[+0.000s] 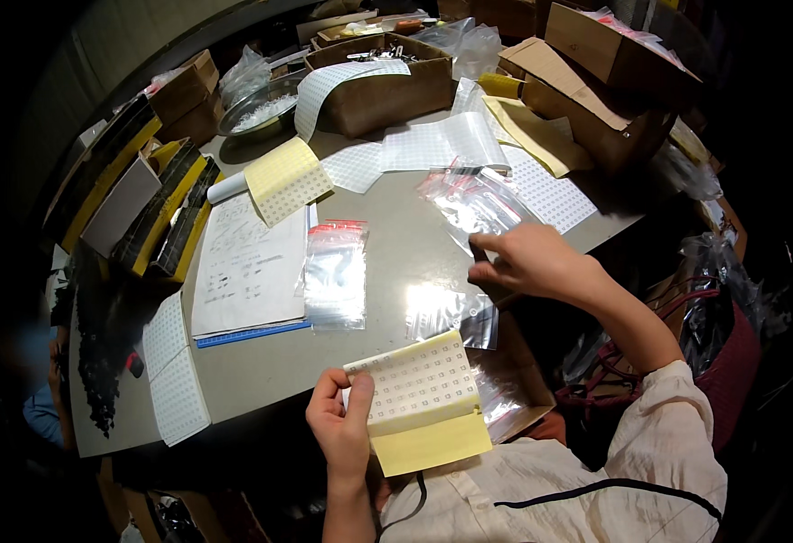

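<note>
My left hand (342, 421) grips a label sheet (419, 380) by its left edge, thumb on top. Rows of small printed labels cover its upper part, and a bare yellow flap (432, 443) folds out below. Over the table's right side is my right hand (532, 262), index finger and thumb apart. Its fingertips are beside a pile of clear zip bags (473, 204) with red strips; whether they touch is unclear. Any small label on a fingertip is too small to make out. Between my hands, a shiny clear bag (451, 317) lies at the table's near edge.
A stack of zip bags (336, 276) lies beside a handwritten pad (242, 271). Label sheets (175, 371) and a curled yellow roll (289, 181) lie around. Behind stand a metal bowl (233, 125) and cardboard boxes (396, 95). An open box (527, 385) sits by my lap.
</note>
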The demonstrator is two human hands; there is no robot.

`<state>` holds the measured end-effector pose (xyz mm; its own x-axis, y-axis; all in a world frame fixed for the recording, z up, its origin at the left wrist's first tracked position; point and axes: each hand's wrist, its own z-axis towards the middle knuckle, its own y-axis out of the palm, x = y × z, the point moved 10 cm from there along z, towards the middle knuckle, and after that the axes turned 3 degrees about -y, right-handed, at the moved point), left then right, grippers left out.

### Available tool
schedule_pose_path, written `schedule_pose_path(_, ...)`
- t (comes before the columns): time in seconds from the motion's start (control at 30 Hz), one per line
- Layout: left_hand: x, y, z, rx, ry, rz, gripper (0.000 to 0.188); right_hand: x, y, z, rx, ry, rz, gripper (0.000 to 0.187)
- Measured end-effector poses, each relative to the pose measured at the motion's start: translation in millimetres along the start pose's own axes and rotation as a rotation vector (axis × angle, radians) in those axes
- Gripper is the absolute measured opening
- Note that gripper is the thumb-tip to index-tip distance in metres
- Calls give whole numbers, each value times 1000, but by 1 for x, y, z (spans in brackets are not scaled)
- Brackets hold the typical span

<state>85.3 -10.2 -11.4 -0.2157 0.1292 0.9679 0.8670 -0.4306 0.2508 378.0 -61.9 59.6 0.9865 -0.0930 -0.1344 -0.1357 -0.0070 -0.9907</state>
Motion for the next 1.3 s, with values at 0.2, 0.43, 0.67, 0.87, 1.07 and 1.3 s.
schedule_pose_path(0.2,9,-22,-3,65,9,-70,17,-37,5,-35,-139,-221,84,42)
schedule_pose_path(0.43,5,-17,-4,18,-4,-88,15,-5,-14,0,5,-111,466,25)
schedule_pose_path(0.67,-6,-11,-7,-64,-77,-39,14,-9,-6,8,199,-129,169,22)
schedule_pose_path(0.87,-3,-2,-9,-72,-58,-2,15,20,-1,17,-22,56,198,34)
schedule_pose_path(1.07,14,5,-12,-69,-9,11,11,-24,13,-18,-172,-167,184,61)
schedule_pose_path(1.3,16,21,-16,-61,38,175,10,-92,-24,-38,49,-411,490,42)
